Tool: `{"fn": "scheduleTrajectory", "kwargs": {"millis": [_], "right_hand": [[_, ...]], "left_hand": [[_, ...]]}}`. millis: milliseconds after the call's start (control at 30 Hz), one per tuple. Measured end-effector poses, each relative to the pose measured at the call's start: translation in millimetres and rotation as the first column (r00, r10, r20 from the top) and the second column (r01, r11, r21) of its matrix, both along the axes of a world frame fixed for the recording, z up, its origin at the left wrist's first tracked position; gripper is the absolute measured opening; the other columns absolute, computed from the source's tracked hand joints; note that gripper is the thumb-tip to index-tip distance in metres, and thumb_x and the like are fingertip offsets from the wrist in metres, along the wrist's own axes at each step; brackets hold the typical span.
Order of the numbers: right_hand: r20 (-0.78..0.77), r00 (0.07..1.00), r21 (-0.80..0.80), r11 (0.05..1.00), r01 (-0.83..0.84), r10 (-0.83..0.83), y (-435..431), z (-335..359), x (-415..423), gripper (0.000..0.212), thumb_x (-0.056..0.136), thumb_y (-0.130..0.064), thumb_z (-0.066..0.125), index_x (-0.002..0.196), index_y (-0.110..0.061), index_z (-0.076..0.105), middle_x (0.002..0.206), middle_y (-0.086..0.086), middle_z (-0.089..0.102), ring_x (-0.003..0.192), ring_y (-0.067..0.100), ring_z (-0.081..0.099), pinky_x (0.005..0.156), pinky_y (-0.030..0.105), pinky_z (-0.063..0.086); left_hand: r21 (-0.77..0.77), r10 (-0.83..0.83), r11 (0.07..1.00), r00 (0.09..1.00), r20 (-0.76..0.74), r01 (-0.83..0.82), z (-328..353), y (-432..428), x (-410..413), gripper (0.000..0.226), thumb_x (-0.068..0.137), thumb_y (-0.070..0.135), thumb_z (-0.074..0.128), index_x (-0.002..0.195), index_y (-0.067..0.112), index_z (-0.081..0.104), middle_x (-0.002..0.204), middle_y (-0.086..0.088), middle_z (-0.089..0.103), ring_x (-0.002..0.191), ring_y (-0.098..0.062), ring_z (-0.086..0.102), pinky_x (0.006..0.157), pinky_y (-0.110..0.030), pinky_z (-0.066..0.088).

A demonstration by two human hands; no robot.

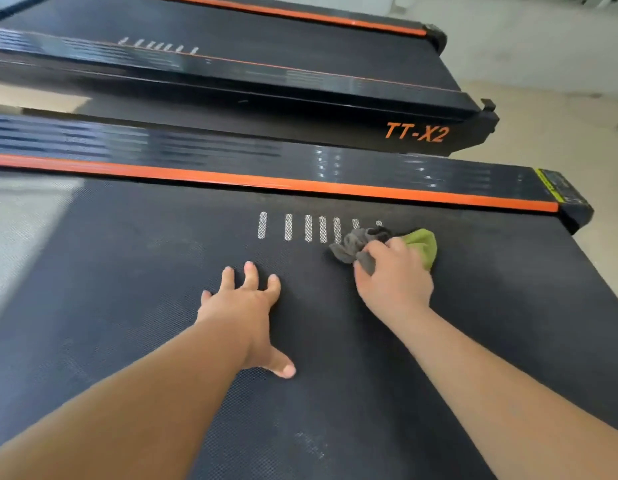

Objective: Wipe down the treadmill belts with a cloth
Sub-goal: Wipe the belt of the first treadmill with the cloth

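Note:
A dark textured treadmill belt [134, 306] fills the near part of the view. My right hand [392, 275] grips a crumpled grey and green cloth [422, 242] and holds it down on the belt, just below a row of white stripe marks [307, 228]. My left hand [247, 306] rests on the belt to the left of the cloth, fingers spread and fingertips touching the surface. A second treadmill belt [266, 36] lies further back, with white stripe marks of its own.
An orange-striped black side rail [300, 174] borders the near belt on its far side. The rear treadmill's frame carries the lettering TT-X2 [416, 132]. Pale floor [560, 98] shows at the right, beyond both treadmill ends.

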State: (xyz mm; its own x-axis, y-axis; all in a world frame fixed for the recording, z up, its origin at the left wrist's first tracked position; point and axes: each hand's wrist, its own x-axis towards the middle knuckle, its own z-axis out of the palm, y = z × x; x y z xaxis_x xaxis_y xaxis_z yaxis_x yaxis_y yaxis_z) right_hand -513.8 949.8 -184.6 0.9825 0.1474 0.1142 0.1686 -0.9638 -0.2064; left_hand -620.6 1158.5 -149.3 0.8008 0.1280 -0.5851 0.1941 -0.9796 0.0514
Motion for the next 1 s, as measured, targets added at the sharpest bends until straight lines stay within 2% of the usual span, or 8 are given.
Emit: {"fn": "scheduleTrajectory", "kwargs": {"millis": [133,200,300,400,500,600,767,1000], "right_hand": [[0.043,0.798,0.026,0.798,-0.603,0.601,67.3,2.6,-13.3,0.022,0.092,-0.047,0.059,0.099,-0.028,0.066,0.107,-0.003,0.056,0.103,0.027,0.054,0.069,0.04,0.051],[0.008,0.687,0.029,0.687,-0.726,0.726,65.3,4.0,8.4,0.023,0.091,-0.048,0.057,0.101,-0.03,0.065,0.109,-0.007,0.057,0.106,0.025,0.056,0.072,0.04,0.053],[0.011,0.809,-0.03,0.809,-0.587,0.587,34.5,1.5,59.7,0.04,0.086,-0.059,0.04,0.106,-0.032,0.064,0.113,-0.008,0.059,0.115,0.024,0.057,0.081,0.042,0.056],[-0.048,0.978,-0.047,0.978,-0.204,0.202,-3.0,5.2,104.1,0.035,0.094,-0.055,0.046,0.112,-0.031,0.064,0.114,0.002,0.06,0.118,0.032,0.055,0.086,0.045,0.054],[-0.07,0.997,-0.1,0.994,-0.036,0.029,3.4,13.3,104.4,0.029,0.1,-0.047,0.049,0.118,-0.03,0.063,0.119,0.005,0.061,0.119,0.034,0.054,0.078,0.041,0.047],[-0.09,0.981,-0.044,0.983,-0.179,0.174,44.6,17.9,77.6,0.024,0.096,-0.046,0.053,0.112,-0.033,0.067,0.115,-0.001,0.062,0.116,0.03,0.054,0.079,0.038,0.049],[-0.209,0.752,0.113,0.779,-0.617,0.626,56.5,19.2,63.9,0.031,0.093,-0.043,0.061,0.123,-0.037,0.064,0.124,-0.015,0.057,0.124,0.016,0.049,0.092,0.036,0.048],[-0.08,0.995,-0.193,0.98,0.039,-0.055,-15.8,12.4,113.1,0.031,0.097,-0.046,0.048,0.119,-0.028,0.061,0.119,0.009,0.061,0.115,0.035,0.056,0.084,0.044,0.051]], "left_hand": [[-0.016,0.007,1.0,1.0,-0.001,-0.007,1.4,1.0,3.4,0.14,0.056,0.079,0.082,0.163,0.041,0.001,0.171,-0.002,-0.019,0.156,-0.038,-0.016,0.124,-0.064,0.012],[-0.028,0.012,1.0,1.0,0.002,-0.012,1.1,2.2,4.1,0.14,0.056,0.08,0.081,0.163,0.041,-0.001,0.17,0.0,-0.021,0.156,-0.037,-0.018,0.125,-0.063,0.011],[-0.021,0.014,1.0,1.0,0.001,-0.014,-0.4,2.3,3.3,0.146,0.057,0.078,0.083,0.163,0.038,-0.009,0.169,0.0,-0.024,0.156,-0.036,-0.02,0.126,-0.062,0.009],[-0.027,0.016,1.0,1.0,0.014,-0.016,-0.5,1.5,3.2,0.149,0.056,0.078,0.083,0.162,0.037,-0.013,0.169,0.001,-0.024,0.156,-0.036,-0.02,0.125,-0.063,0.009],[-0.021,0.018,1.0,1.0,0.009,-0.018,-0.8,1.8,3.3,0.149,0.055,0.077,0.084,0.162,0.037,-0.012,0.17,0.001,-0.022,0.156,-0.036,-0.018,0.125,-0.063,0.011],[-0.025,0.023,0.999,1.0,0.016,-0.022,-0.8,0.8,3.7,0.149,0.055,0.078,0.084,0.162,0.038,-0.012,0.17,0.001,-0.023,0.156,-0.036,-0.018,0.126,-0.062,0.011],[-0.03,0.026,0.999,1.0,0.014,-0.026,2.9,1.9,2.2,0.147,0.058,0.079,0.082,0.161,0.04,-0.014,0.169,0.004,-0.026,0.156,-0.034,-0.02,0.126,-0.06,0.011],[-0.032,0.032,0.999,0.999,0.008,-0.031,1.1,1.4,3.2,0.148,0.056,0.077,0.084,0.161,0.039,-0.013,0.169,0.003,-0.026,0.156,-0.034,-0.021,0.125,-0.061,0.009]]}}
